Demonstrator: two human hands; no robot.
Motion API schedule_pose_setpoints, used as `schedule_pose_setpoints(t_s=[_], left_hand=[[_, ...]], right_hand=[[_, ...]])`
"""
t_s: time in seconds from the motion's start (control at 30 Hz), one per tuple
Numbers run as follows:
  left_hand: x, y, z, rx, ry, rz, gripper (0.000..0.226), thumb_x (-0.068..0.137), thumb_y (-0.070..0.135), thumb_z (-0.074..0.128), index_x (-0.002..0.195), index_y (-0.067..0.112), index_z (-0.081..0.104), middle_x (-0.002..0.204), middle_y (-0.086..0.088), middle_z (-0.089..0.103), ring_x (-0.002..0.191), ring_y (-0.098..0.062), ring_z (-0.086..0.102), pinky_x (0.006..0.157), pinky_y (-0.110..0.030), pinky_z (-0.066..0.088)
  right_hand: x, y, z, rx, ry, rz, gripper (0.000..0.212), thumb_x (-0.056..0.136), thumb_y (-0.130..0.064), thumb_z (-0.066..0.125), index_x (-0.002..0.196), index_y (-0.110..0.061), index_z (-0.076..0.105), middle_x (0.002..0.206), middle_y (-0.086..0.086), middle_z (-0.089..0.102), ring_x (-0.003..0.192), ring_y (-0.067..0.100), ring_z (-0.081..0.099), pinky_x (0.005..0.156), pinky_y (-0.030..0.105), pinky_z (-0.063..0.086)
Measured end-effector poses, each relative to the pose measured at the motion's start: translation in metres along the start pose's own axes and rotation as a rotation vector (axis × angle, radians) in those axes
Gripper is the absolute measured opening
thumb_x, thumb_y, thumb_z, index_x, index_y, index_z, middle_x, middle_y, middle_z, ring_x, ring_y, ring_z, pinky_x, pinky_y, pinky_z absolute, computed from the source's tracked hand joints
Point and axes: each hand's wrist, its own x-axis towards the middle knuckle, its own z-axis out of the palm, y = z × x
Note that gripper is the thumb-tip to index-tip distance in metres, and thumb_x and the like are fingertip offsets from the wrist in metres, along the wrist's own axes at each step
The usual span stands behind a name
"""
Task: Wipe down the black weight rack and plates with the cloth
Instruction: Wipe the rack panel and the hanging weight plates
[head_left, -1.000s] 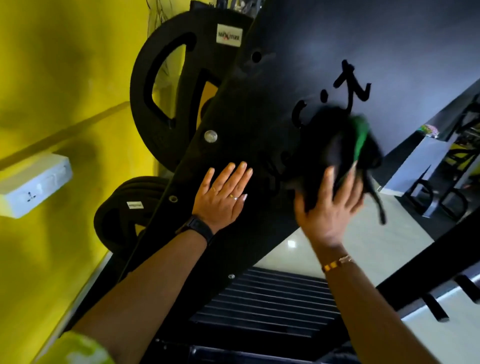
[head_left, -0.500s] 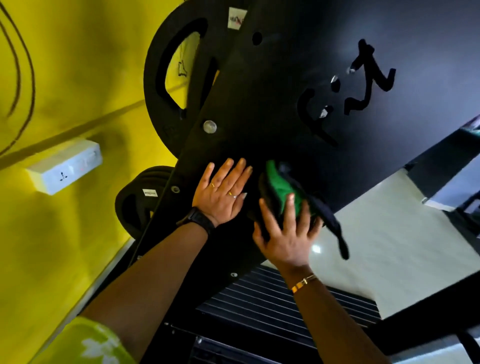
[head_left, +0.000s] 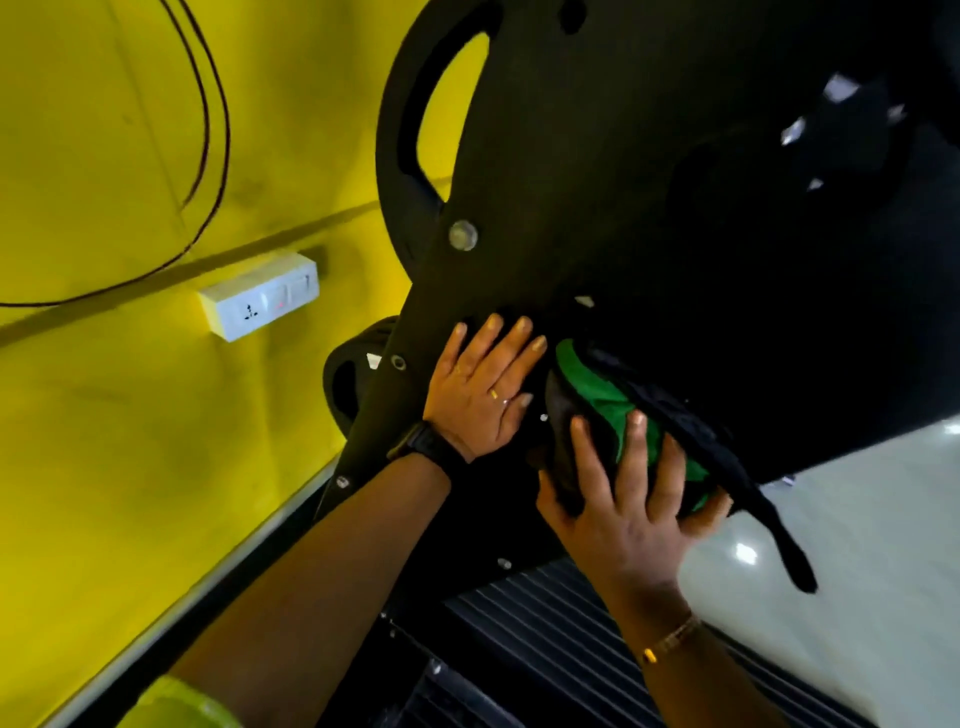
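My left hand (head_left: 483, 384) lies flat on the black metal weight rack panel (head_left: 649, 208), fingers straight and close together, gripping nothing. A black wristwatch (head_left: 426, 447) sits on that wrist.

My right hand (head_left: 618, 514) is just beside it, lower and to the right. Its spread fingers curl over a bunched green and black cloth (head_left: 608, 400) and hold it pressed against the lower edge of the same panel. A dark strip of the cloth hangs loose to the right, over the pale glossy floor (head_left: 857, 519). A thin gold bracelet (head_left: 670, 639) circles the right wrist.

A round silver bolt (head_left: 462, 235) shows on the panel above my left hand. Behind the panel's left edge stands a large black weight plate (head_left: 400, 130) with a curved handle opening. Lower down, smaller black weight plates (head_left: 343, 384) show partly from behind the rack. Below my arms is a black ribbed base (head_left: 545, 623).

To the left is a bright yellow wall (head_left: 130, 415). It carries a white rectangular wall socket (head_left: 260, 304), and a thin dark cable (head_left: 208, 130) loops down it.
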Motion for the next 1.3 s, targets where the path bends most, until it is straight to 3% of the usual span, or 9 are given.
schedule_pose_setpoints(t_s=[0.13, 0.23, 0.33, 0.47, 0.63, 0.77, 0.97, 1.07, 1.3], left_hand=[[-0.018, -0.018, 0.002, -0.064, 0.007, 0.096, 0.056, 0.105, 0.038, 0.022, 0.156, 0.023, 0.006, 0.163, 0.005, 0.003, 0.15, -0.016, 0.005, 0.122, -0.038, 0.007], [-0.064, -0.041, 0.005, -0.059, -0.002, 0.034, 0.056, 0.106, 0.038, 0.021, 0.156, 0.022, 0.002, 0.163, 0.006, -0.002, 0.15, -0.016, 0.002, 0.122, -0.037, 0.005], [-0.121, -0.066, 0.012, 0.012, -0.084, 0.012, 0.054, 0.106, 0.039, 0.019, 0.156, 0.024, 0.004, 0.163, 0.009, -0.002, 0.15, -0.013, 0.002, 0.122, -0.036, 0.004], [-0.176, -0.091, 0.024, -0.015, -0.119, 0.026, 0.054, 0.106, 0.038, 0.02, 0.156, 0.025, 0.005, 0.163, 0.009, -0.002, 0.15, -0.012, 0.002, 0.122, -0.034, 0.006], [-0.267, -0.123, 0.05, 0.025, -0.083, 0.086, 0.054, 0.106, 0.036, 0.019, 0.156, 0.021, 0.006, 0.163, 0.006, -0.002, 0.15, -0.014, 0.002, 0.122, -0.034, 0.007], [-0.258, -0.138, 0.055, 0.02, -0.021, 0.148, 0.055, 0.104, 0.037, 0.017, 0.156, 0.022, 0.005, 0.163, 0.007, -0.004, 0.15, -0.012, 0.001, 0.121, -0.033, 0.006], [-0.279, -0.137, 0.059, -0.062, 0.017, 0.099, 0.059, 0.102, 0.035, 0.02, 0.14, -0.008, 0.034, 0.144, -0.034, 0.036, 0.147, -0.019, 0.009, 0.119, -0.039, 0.011], [-0.279, -0.135, 0.059, -0.068, 0.012, 0.091, 0.065, 0.102, 0.038, 0.018, 0.141, -0.01, 0.035, 0.145, -0.034, 0.035, 0.142, -0.038, 0.022, 0.119, -0.039, 0.012], [-0.284, -0.125, 0.06, -0.032, 0.031, 0.045, 0.065, 0.101, 0.038, 0.016, 0.143, -0.008, 0.035, 0.149, -0.029, 0.034, 0.141, -0.038, 0.023, 0.119, -0.041, 0.012]], right_hand=[[-0.014, -0.015, 0.011, -0.011, 0.032, -0.018, 0.086, 0.082, -0.065, 0.052, 0.153, -0.026, 0.025, 0.161, 0.011, 0.013, 0.129, 0.035, 0.031, 0.111, 0.059, 0.003], [-0.028, -0.03, 0.023, -0.014, 0.055, -0.04, 0.088, 0.08, -0.064, 0.054, 0.153, -0.025, 0.026, 0.161, 0.011, 0.013, 0.129, 0.035, 0.031, 0.112, 0.058, 0.004], [-0.046, -0.055, 0.036, -0.013, 0.062, -0.063, 0.086, 0.083, -0.064, 0.051, 0.154, -0.023, 0.024, 0.161, 0.013, 0.012, 0.129, 0.036, 0.03, 0.107, 0.061, 0.019], [-0.076, -0.094, 0.059, -0.029, 0.094, -0.057, 0.087, 0.082, -0.064, 0.051, 0.153, -0.022, 0.025, 0.161, 0.013, 0.013, 0.129, 0.036, 0.03, 0.112, 0.058, 0.002], [-0.132, -0.163, 0.093, -0.062, 0.09, -0.041, 0.087, 0.082, -0.062, 0.053, 0.153, -0.021, 0.025, 0.16, 0.015, 0.015, 0.131, 0.036, 0.029, 0.111, 0.057, 0.008], [-0.117, -0.193, 0.098, 0.0, 0.114, -0.014, 0.072, 0.09, -0.056, 0.046, 0.152, -0.024, 0.029, 0.15, 0.014, 0.034, 0.132, 0.035, 0.033, 0.102, 0.062, 0.025], [-0.167, -0.223, 0.11, 0.074, 0.141, 0.08, 0.064, 0.092, -0.047, 0.046, 0.15, -0.025, 0.033, 0.151, 0.012, 0.039, 0.136, 0.035, 0.038, 0.103, 0.068, 0.027], [-0.21, -0.238, 0.122, 0.076, 0.094, 0.098, 0.068, 0.09, -0.047, 0.045, 0.152, -0.024, 0.028, 0.154, 0.015, 0.032, 0.136, 0.036, 0.031, 0.108, 0.063, 0.021], [-0.302, -0.264, 0.145, 0.044, -0.054, -0.106, 0.078, 0.082, -0.046, 0.051, 0.151, -0.019, 0.028, 0.146, 0.016, 0.034, 0.119, 0.037, 0.038, 0.09, 0.051, 0.032]])
